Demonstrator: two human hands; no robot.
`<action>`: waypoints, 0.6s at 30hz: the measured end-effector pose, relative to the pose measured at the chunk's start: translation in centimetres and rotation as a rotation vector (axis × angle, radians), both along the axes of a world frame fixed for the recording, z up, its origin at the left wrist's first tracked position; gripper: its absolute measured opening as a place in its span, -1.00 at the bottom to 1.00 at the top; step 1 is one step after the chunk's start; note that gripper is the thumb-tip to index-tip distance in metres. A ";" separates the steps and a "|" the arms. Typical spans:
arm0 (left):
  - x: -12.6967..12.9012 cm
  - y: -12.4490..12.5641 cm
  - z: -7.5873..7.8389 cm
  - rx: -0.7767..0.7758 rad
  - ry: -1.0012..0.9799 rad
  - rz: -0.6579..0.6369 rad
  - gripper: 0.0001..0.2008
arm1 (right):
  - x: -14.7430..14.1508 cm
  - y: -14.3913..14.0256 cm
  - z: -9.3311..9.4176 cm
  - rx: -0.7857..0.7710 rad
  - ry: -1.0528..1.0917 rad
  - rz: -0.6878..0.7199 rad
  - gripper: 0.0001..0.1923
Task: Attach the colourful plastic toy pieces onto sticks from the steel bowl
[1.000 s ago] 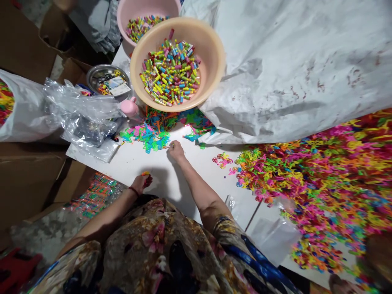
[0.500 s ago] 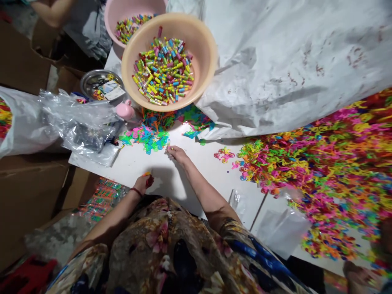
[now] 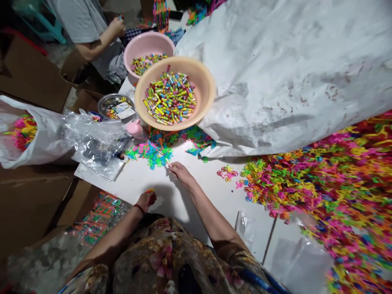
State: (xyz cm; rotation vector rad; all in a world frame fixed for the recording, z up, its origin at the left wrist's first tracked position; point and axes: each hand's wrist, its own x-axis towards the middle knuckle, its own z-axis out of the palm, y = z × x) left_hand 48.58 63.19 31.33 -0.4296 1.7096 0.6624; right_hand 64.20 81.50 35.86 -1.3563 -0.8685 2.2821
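My left hand (image 3: 146,200) rests at the near edge of the white table (image 3: 153,183), closed on a small orange and red plastic piece (image 3: 150,190). My right hand (image 3: 181,172) reaches forward and pinches a tiny yellow piece next to a small heap of green, blue and pink plastic toy pieces (image 3: 151,151). A peach basin (image 3: 171,93) full of small coloured tubes stands just beyond that heap.
A large spread of coloured plastic pieces (image 3: 321,179) covers the table's right side under a white sheet (image 3: 290,69). A pink basin (image 3: 147,51), a metal dish (image 3: 114,105), clear bags (image 3: 92,139) and cardboard boxes (image 3: 24,188) lie to the left. Another person (image 3: 92,32) sits beyond.
The view has tilted up and shifted, so the basins sit lower in frame and another person shows at the top left. My hands have hardly moved on the table.
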 end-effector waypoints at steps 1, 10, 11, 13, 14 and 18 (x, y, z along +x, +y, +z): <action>0.0 0.1 0.0 0.005 0.000 0.005 -0.91 | -0.2 0.4 0.8 0.043 -0.005 0.019 -0.65; 1.4 1.1 1.1 0.092 0.009 -0.048 -0.93 | -3.4 10.4 9.2 0.998 -0.229 -0.152 -0.59; 1.6 1.2 1.4 0.116 0.018 -0.058 -0.90 | -3.5 11.3 9.7 1.095 -0.293 -0.205 -0.58; 2.0 1.6 2.0 0.169 0.042 -0.071 -0.84 | -3.4 12.3 9.8 1.195 -0.372 -0.273 -0.58; 2.1 1.8 2.3 0.198 0.053 -0.073 -0.81 | -3.1 12.2 9.5 1.186 -0.374 -0.281 -0.58; 1.8 2.8 3.6 0.344 0.073 -0.060 -0.68 | -1.2 8.2 6.5 0.860 -0.324 -0.250 -0.47</action>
